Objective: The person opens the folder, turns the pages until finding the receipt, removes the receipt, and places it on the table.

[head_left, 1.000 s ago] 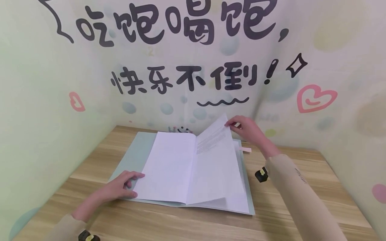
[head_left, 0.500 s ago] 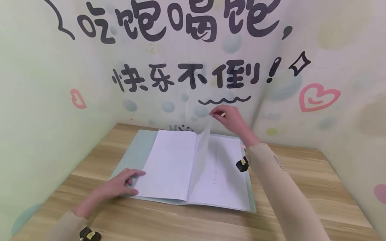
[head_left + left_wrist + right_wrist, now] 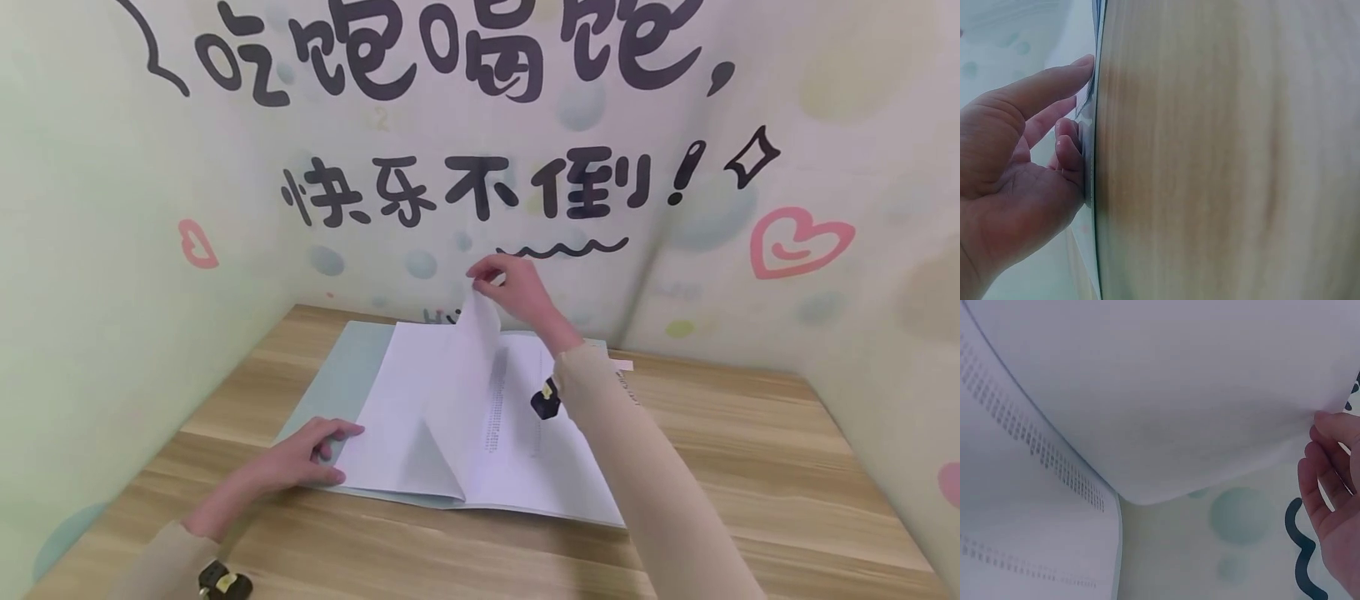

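An open booklet (image 3: 540, 483) with a pale blue cover (image 3: 341, 358) lies on the wooden table. My right hand (image 3: 517, 289) pinches the top corner of one page (image 3: 467, 367), which stands raised and curved over the spine, leaning left. In the right wrist view, thumb and fingertips of the right hand (image 3: 1333, 469) meet at the edge of the sheet (image 3: 1197, 425). My left hand (image 3: 311, 454) rests at the lower left of the booklet, thumb and index finger extended onto the left page (image 3: 375, 425). Printed columns show on the right page.
A pink tab (image 3: 622, 365) sticks out past the booklet's upper right edge. Behind the wooden table (image 3: 750, 467) stands a wall covering (image 3: 480, 125) with large dark lettering. Each wrist carries a small black device.
My right hand has moved left, carrying the page from the right side up and over the spine. Printed columns beneath it now show. My left hand stays in place.
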Demonstrator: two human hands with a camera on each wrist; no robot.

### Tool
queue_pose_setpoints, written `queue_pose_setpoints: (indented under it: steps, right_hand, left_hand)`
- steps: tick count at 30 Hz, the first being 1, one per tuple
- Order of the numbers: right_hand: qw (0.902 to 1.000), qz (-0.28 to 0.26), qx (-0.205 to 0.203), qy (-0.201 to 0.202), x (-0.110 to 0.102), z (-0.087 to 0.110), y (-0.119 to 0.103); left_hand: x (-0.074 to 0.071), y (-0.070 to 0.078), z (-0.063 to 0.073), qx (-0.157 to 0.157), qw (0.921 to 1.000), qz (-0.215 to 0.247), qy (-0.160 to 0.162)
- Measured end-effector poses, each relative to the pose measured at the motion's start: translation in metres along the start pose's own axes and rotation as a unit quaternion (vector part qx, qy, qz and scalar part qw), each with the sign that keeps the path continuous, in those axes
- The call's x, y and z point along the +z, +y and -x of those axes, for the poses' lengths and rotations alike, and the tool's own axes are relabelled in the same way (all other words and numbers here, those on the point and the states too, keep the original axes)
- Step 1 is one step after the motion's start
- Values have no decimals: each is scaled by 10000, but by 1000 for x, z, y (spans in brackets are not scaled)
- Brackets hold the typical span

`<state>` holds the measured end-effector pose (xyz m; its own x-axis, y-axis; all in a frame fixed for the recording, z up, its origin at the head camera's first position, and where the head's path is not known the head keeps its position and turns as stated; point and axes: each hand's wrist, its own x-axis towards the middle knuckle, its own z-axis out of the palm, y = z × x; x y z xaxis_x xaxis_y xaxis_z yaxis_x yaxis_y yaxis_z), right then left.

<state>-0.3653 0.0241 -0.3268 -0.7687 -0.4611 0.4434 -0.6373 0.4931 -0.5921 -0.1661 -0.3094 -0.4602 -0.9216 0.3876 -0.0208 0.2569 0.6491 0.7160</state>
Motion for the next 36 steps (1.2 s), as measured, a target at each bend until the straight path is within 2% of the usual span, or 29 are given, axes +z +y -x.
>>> queue_pose_setpoints:
  steps: [6, 15, 22, 28, 36]
  right_hand:
    - [9982, -483, 180, -293, 28, -5, -8]
    - [9909, -1032, 29, -861, 68, -4, -15]
    - [9894, -966, 22, -1083, 97, -2, -7]
    - [9863, -880, 109, -1392, 118, 3, 1]
    - [9827, -380, 172, -1807, 150, 8, 15]
  left_hand:
    - [0, -2, 0, -45, 10000, 50, -43]
    - [0, -4, 0, -215, 9990, 367, -105]
    - [-1, -2, 0, -515, 9973, 525, -69]
    - [-2, -3, 1, -608, 9945, 853, -37]
    - [-4, -4, 0, -454, 9946, 921, -169]
